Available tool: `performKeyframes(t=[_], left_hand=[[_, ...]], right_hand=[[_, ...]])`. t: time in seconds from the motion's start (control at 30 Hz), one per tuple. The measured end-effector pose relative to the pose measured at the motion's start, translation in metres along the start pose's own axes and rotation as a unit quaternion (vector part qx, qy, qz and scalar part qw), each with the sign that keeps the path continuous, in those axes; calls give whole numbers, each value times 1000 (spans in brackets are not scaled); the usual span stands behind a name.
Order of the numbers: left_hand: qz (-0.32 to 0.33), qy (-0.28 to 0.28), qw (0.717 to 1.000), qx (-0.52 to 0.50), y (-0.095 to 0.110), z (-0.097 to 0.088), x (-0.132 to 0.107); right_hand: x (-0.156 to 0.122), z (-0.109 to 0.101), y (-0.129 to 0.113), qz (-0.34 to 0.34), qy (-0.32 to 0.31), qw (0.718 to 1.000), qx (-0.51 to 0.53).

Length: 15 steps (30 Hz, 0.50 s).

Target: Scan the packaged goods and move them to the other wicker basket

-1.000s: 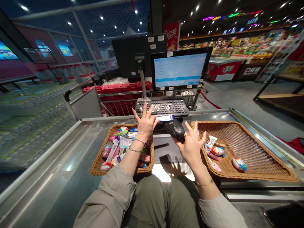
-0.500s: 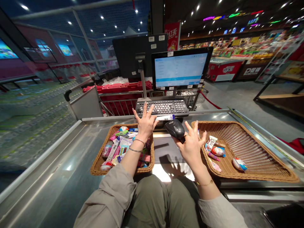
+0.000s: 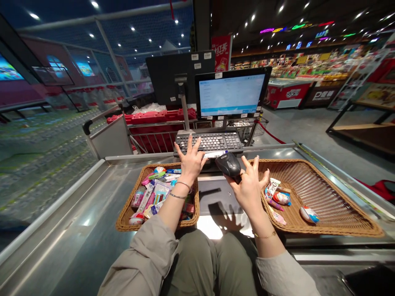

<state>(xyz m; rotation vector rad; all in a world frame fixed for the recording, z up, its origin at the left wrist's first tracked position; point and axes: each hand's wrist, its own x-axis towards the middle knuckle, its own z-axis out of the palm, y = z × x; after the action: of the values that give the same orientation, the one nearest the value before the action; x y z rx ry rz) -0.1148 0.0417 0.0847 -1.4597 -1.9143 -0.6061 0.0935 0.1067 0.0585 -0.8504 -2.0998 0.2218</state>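
My left hand (image 3: 190, 161) is raised above the left wicker basket (image 3: 127, 213), fingers spread, with the fingertips on the near edge of the black keyboard (image 3: 212, 141). It holds nothing. My right hand (image 3: 249, 187) is lifted between the two baskets with its fingers fanned apart. A black barcode scanner (image 3: 228, 164) sits just beyond its thumb and forefinger, touching or nearly touching them. The left basket is full of several small colourful snack packets (image 3: 154, 193). The right wicker basket (image 3: 324, 193) holds a few packets (image 3: 279, 197) near my right hand.
A lit monitor (image 3: 231, 93) and a second screen's back (image 3: 179, 76) stand behind the keyboard. Red shopping baskets (image 3: 154, 117) sit in a metal cart beyond the steel counter (image 3: 77, 230). Shop shelves and a freezer (image 3: 286, 92) lie at the far right.
Both hands keep the same spread pose. The view has tilted slightly, so everything sits a little lower and nearer in the picture.
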Motion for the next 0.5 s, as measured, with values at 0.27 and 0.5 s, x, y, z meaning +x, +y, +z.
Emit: performKeyframes(t=[0.27, 0.5], left_hand=[[28, -5, 1000, -6, 24, 4, 12], [65, -13, 997, -43, 62, 18, 23]], right_hand=[[-5, -12, 14, 35, 27, 999, -3], [-8, -25, 23, 61, 62, 996, -6]])
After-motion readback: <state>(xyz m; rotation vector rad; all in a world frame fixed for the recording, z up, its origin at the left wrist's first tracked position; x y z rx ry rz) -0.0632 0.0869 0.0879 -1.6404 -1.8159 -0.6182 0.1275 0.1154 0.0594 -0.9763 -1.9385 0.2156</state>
